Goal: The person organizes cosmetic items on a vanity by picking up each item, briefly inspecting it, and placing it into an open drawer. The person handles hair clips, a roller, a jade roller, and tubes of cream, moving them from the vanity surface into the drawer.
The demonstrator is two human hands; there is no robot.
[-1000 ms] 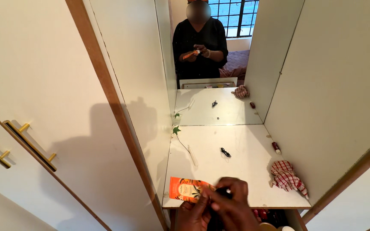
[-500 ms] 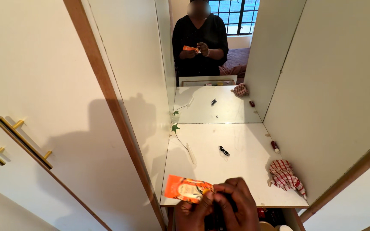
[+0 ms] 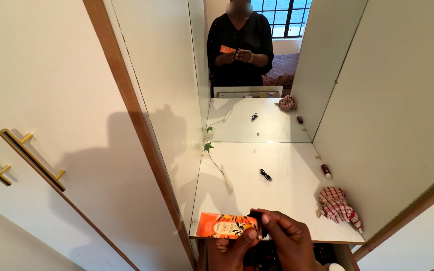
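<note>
You hold the flat orange squeeze tube with a dark leaf print level above the front edge of the white bench — your left hand clenched round its body from below, your right hand pinching the black cap end. This looks like the cap-working step; a firm twist with the tube kept steady seems called for. A red-checked cloth and a small black clip lie well apart.

The lower frame edge cut off both hands at the wrists. The right hand covered the black cap of the orange tube. The small black object on the shelf was too small to identify.
</note>
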